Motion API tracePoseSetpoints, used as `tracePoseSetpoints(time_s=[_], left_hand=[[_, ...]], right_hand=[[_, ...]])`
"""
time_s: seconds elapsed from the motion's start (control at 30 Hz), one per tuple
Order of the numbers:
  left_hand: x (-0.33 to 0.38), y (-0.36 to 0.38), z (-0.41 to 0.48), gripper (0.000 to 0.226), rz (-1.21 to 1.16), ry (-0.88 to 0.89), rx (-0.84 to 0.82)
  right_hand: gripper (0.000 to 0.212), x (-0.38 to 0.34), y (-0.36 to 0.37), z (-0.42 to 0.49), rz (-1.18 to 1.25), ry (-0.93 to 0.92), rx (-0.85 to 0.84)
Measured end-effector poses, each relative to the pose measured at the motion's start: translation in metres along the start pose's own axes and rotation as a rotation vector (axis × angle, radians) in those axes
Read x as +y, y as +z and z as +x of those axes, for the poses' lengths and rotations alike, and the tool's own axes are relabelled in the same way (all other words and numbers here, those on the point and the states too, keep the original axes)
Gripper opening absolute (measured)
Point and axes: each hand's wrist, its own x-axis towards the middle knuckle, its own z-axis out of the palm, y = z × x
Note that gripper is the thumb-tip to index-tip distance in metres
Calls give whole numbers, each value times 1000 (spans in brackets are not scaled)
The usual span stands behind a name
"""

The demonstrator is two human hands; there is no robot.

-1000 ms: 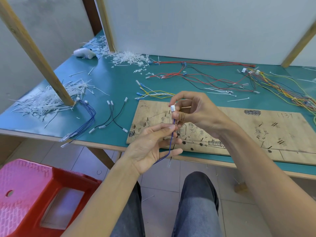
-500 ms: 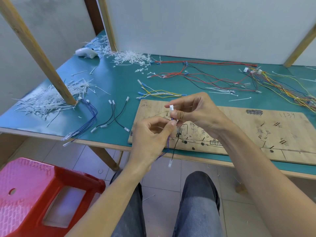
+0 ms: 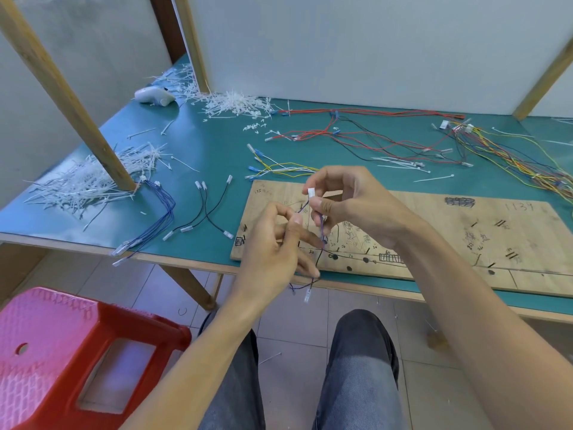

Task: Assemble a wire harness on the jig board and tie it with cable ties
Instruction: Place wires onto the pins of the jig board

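Note:
My right hand (image 3: pixel 350 206) pinches a small white connector (image 3: pixel 311 192) between thumb and forefinger, above the left end of the wooden jig board (image 3: pixel 434 240). Thin blue and black wires (image 3: pixel 322 234) hang from that connector and loop down past the table edge to a loose white connector (image 3: pixel 307 295). My left hand (image 3: pixel 273 252) sits just left of the wires, thumb and fingertips closed on a strand running up to the connector. The board lies flat on the green table (image 3: pixel 217 150), marked with drawn lines and pegs.
Blue wires (image 3: pixel 155 218) and black wires (image 3: pixel 204 212) lie left of the board. Yellow-white wires (image 3: pixel 279 169), red and black wires (image 3: pixel 372 135) and a multicolour bundle (image 3: pixel 511 156) lie behind it. White cable tie piles (image 3: pixel 83 181) flank a wooden post (image 3: pixel 71 100). A red stool (image 3: pixel 71 358) stands lower left.
My left hand turned from palm up to fingers pinching a wire and rose closer to my right hand. The camera view shifted slightly down. The right hand kept its hold on the connector.

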Motion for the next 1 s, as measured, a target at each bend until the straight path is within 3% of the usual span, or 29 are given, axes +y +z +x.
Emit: tracePoseSetpoints(time_s=[0.17,0.3,0.4,0.53,0.63,0.8,1.0], left_hand=[[-11,7,-3,15,4,-70,-135],[-19,9,-2,11,295,24,26],[-20,7,2,31,441,21,-10],[-17,4,3,38,336,-74,-18],[-15,6,-1,38,305,-90,0],[-19,11,-9,33,454,2,120],[-22,12,-16,34,873,179,203]], right_hand=[[12,3,2,9,18,25,84],[21,7,4,15,18,-6,123],[16,11,5,20,12,-21,135],[13,18,2,29,-19,-17,188],[11,26,-5,38,-136,3,264],[8,46,-12,57,-525,32,372],[14,60,-11,68,-683,125,390]])
